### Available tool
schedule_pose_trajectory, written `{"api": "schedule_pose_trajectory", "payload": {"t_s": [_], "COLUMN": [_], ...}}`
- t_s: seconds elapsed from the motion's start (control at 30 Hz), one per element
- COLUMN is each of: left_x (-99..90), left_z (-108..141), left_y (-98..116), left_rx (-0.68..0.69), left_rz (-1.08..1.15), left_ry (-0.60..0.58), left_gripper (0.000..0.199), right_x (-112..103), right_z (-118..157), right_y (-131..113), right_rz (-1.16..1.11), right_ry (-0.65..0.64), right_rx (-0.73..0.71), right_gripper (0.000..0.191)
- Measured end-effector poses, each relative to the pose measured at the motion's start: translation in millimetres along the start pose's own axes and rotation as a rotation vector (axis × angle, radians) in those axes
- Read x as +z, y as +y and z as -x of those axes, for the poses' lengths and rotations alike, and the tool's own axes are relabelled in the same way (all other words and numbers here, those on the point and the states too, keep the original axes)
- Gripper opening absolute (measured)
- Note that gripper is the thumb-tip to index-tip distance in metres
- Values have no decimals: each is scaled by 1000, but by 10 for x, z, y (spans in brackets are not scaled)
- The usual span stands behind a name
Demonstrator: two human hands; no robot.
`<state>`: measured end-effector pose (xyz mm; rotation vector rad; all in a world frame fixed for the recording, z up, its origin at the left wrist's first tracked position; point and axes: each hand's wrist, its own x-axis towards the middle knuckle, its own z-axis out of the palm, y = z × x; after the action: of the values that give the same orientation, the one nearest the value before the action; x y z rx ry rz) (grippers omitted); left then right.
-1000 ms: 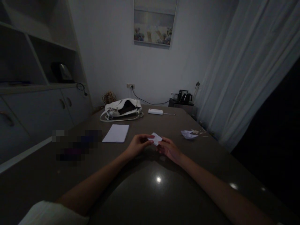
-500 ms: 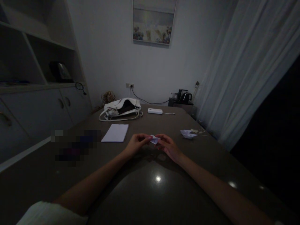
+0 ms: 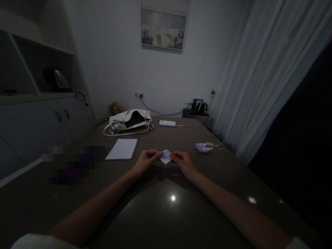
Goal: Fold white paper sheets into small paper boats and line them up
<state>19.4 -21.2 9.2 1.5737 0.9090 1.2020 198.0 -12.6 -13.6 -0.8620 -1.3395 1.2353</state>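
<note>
A small folded piece of white paper (image 3: 165,157), now a flat diamond shape, is held up between my two hands just above the table. My left hand (image 3: 147,161) pinches its left corner between thumb and fingers. The right corner is gripped the same way by my right hand (image 3: 183,162). To the right of my hands lies a folded paper boat (image 3: 203,148). A stack of white paper sheets (image 3: 121,149) rests on the table to the left of my left hand.
Toward the far end of the dark glossy table (image 3: 166,214) lie a white handbag (image 3: 129,121) and a white power bank (image 3: 167,123) with a short cable. A black kettle (image 3: 201,107) stands on a low cabinet beyond. Blurred-out items lie at the left; a curtain hangs at the right.
The folded paper has turned from a tilted, partly hidden position to face me as a diamond. My hands have moved slightly apart at its corners. The whole view has shifted a little.
</note>
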Motion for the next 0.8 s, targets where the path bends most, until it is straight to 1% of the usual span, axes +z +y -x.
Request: {"api": "schedule_pose_trajectory", "payload": {"t_s": [0.13,0.3,0.47,0.6,0.67,0.7,0.77,0.8], "left_x": [-7,-14,-21,-20,-22,-24,-30,-33], "left_z": [-2,-3,-2,-3,-5,-4,-1,1], "left_y": [-30,-45,-9,-3,-10,-14,-20,-21], "left_rx": [6,3,0,-2,-4,-7,-20,-28], "left_rz": [1,66,66,79,97,101,79,56], "left_ry": [-26,-19,-17,-18,-8,-7,-32,-55], "left_gripper": [30,26,28,29,32,37,46,47], "right_x": [7,-13,-26,-21,-18,-18,-20,-23], "right_z": [0,-13,-16,-4,6,12,23,28], "right_y": [-28,-10,-5,-14,-20,-23,-29,-34], "right_rz": [19,74,135,179,202,216,254,278], "right_ry": [53,32,44,19,2,-7,-25,-33], "right_rx": [-49,-108,-173,-196,-207,-216,-237,-246], "right_gripper": [29,24,22,21,21,21,22,22]}}
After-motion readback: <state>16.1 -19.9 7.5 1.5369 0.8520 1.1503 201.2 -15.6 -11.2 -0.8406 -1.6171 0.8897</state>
